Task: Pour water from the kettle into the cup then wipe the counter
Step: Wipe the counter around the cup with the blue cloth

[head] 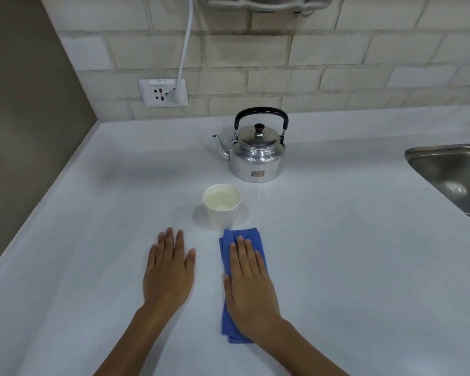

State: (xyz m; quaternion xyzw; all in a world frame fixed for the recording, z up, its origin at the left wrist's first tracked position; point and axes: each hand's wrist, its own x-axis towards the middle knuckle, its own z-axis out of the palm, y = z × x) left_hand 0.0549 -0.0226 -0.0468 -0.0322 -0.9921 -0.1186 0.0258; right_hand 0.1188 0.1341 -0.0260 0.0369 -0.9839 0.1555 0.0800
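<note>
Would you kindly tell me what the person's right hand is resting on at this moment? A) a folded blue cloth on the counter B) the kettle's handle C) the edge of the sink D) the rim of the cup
A: the right hand lies flat, fingers extended, on the blue cloth, which lies on the counter just in front of the cup.

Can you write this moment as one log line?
cup: water inside | kettle: upright, untouched | right hand: flat on cloth | left hand: flat on counter
</note>
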